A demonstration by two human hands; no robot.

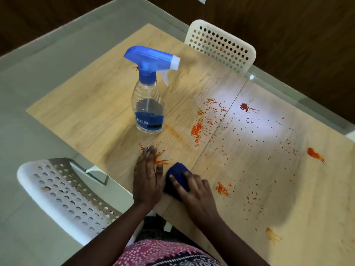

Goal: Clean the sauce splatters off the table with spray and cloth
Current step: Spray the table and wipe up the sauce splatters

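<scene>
A light wooden table (pixel 92 104) carries orange-red sauce splatters: a dense patch (pixel 199 127) at the middle, a dark blot (pixel 244 106) further back, a smear (pixel 315 154) at the right. A clear spray bottle (pixel 148 104) with a blue trigger head stands upright at the left-middle. My left hand (pixel 147 179) lies flat on the table near the front edge, fingers over a splatter (pixel 160 159). My right hand (pixel 194 192) presses down on a dark blue cloth (pixel 177 174) just right of the left hand.
A white perforated chair (pixel 63 192) stands at the front left, its back close to my left arm. Another white perforated chair (pixel 221 45) stands at the table's far side. Beige floor surrounds the table on the left.
</scene>
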